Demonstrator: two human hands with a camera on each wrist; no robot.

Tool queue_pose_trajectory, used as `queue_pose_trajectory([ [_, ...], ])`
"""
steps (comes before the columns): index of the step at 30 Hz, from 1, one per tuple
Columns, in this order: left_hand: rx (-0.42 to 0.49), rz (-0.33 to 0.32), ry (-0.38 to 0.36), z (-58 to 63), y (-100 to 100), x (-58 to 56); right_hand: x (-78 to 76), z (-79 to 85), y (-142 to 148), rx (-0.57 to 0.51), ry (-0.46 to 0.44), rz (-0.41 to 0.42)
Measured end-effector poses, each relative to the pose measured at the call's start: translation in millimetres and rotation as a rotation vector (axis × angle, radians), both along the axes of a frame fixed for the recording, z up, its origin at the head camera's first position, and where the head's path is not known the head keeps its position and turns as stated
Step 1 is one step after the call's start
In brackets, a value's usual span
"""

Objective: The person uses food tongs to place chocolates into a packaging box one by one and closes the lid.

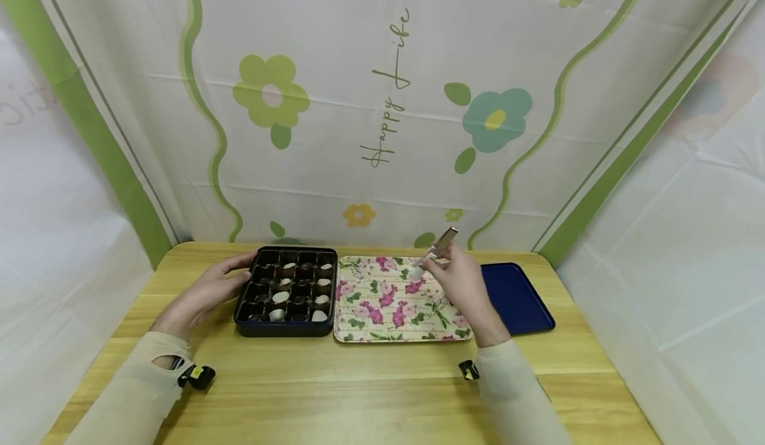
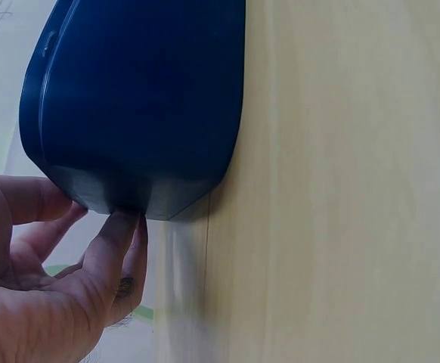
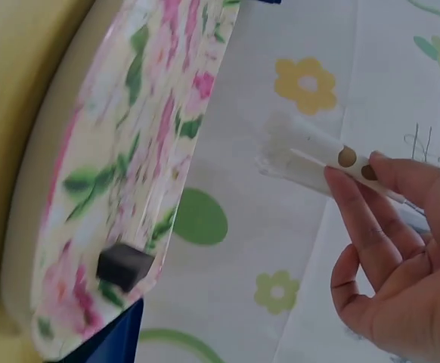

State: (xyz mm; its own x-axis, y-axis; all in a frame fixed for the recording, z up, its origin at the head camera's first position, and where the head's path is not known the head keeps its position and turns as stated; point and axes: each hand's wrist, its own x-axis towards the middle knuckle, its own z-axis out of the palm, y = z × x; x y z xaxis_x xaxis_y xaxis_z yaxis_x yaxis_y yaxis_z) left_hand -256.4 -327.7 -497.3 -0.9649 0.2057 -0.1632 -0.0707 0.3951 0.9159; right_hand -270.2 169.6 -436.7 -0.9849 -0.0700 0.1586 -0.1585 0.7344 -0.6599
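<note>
My left hand [image 1: 218, 285] rests against the left side of a dark box of chocolates [image 1: 283, 331], with fingertips at the box wall [image 2: 140, 136]. Dark and white chocolates sit in its divided compartments, the white chocolate [image 1: 280, 297] among them. Between thumb and fingers, my right hand [image 1: 463, 282] pinches a pair of small tongs [image 1: 445, 238]. Their pale tips [image 3: 277, 155] look blurred, and nothing shows between them. Below the hand lies a floral tray [image 1: 373, 329]. A dark square piece [image 3: 124, 266], like a chocolate, overlaps the tray near its end in the right wrist view.
A dark blue lid [image 1: 518, 302] lies right of the tray, partly hidden by my right arm. Box and tray stand side by side on the wooden table [image 1: 335, 392]. A printed cloth wall [image 1: 335, 186] rises behind the table's back edge.
</note>
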Motion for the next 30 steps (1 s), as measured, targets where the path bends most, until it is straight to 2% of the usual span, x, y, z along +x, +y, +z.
queue_pose_trajectory([
  [8, -0.014, 0.009, 0.006, -0.2, 1, -1.7, 6.4, -5.6, 37, 0.114, 0.012, -0.172],
  [13, -0.018, 0.009, 0.002, 0.3, 1, -0.9, 8.6, -12.5, 54, 0.194, 0.022, -0.238],
  [20, -0.014, 0.0, 0.019, 2.9, 0, 1.7, 8.5, -19.1, 66, 0.179, -0.02, -0.226],
  [30, -0.007, -0.004, 0.022, 2.2, 1, 0.9, 6.0, -24.9, 62, 0.113, -0.071, -0.201],
])
